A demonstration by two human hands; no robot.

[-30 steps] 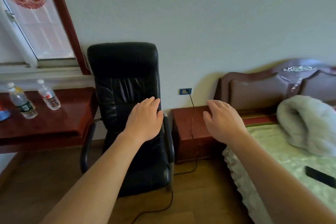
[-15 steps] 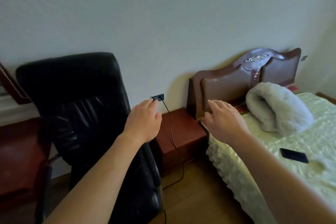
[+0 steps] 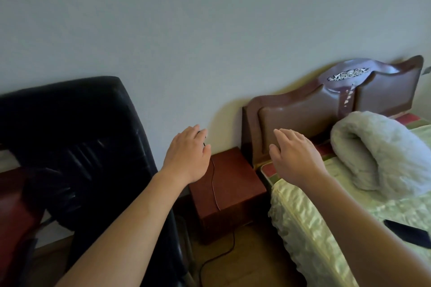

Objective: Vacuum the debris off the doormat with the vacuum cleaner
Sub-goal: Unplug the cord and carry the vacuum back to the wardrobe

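Observation:
Neither the doormat nor the vacuum cleaner is in view. My left hand (image 3: pixel 187 155) is held out in front of me, palm down, fingers loosely spread, holding nothing; it covers the wall socket. My right hand (image 3: pixel 295 155) hovers at the same height over the corner of the bed, also empty with fingers apart. A thin black cable (image 3: pixel 215 190) runs from behind my left hand down over the bedside cabinet to the floor.
A black leather office chair (image 3: pixel 77 147) fills the left. A red-brown bedside cabinet (image 3: pixel 229 193) stands between chair and bed (image 3: pixel 326 216). On the bed lie a rolled pale blanket (image 3: pixel 382 156) and a dark phone (image 3: pixel 407 232). Headboard (image 3: pixel 314 105) against the wall. Wooden floor below.
The view has swung to the right: the window, desk and bottles have left the frame and the chair slid to the left edge. Both hands keep the same raised, empty pose.

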